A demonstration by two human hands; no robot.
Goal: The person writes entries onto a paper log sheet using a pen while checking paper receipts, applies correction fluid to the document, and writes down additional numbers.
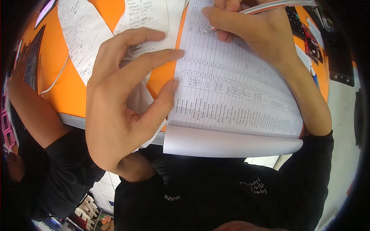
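Observation:
My right hand [262,36] is closed around a pen [266,7] with a white barrel and an orange stripe. Its tip meets the upper part of a printed table sheet [227,77], which carries handwritten figures in its columns. The bottom edge of the sheets [231,143] curls up towards me. At the left border of the sheet is my left hand [115,88], fingers apart and bent, fingertips at or over the paper's edge; whether they press on it I cannot tell. Handwritten paper slips [144,23] lie partly behind this hand.
Another long handwritten slip [79,36] lies on the orange table [46,63]. A white cable [58,79] runs nearby. At the left a co-worker's arm [36,104] reaches over the table edge. A dark red packet [311,44] and a black device [341,57] are on the right.

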